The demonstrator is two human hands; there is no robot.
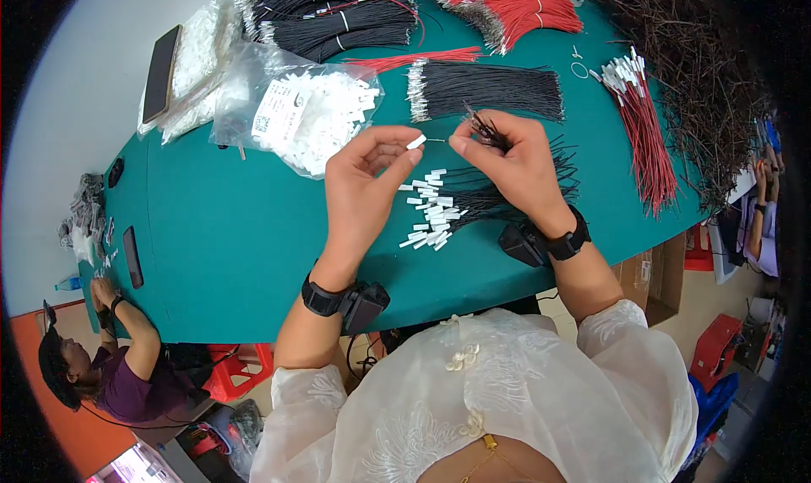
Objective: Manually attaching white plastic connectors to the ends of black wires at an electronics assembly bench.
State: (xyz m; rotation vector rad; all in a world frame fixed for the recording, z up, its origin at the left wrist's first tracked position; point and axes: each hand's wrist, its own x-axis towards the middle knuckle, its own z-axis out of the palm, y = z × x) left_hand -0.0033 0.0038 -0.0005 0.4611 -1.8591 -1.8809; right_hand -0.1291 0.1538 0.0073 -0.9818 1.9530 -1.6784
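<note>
Between thumb and forefinger my left hand point(372, 158) pinches a small white connector housing point(416, 143). My right hand point(511, 149) is closed around several black wires point(487, 132); a thin wire end point(436, 140) reaches from its fingertips toward the housing. Whether that end touches the housing is too small to tell. Below my hands lies a loose fan of black wires with white housings point(432, 210) on their ends, partly behind my right hand. To the left, a clear plastic bag point(283, 116) spills over with loose white housings.
Bundled black wires point(494, 90), red wires point(528, 14) and a dark tangle point(693, 61) cover the far side of the green table point(245, 238). Red wires with white housings point(646, 137) lie right. A phone point(160, 73) rests on bags. Another person point(110, 356) works at left.
</note>
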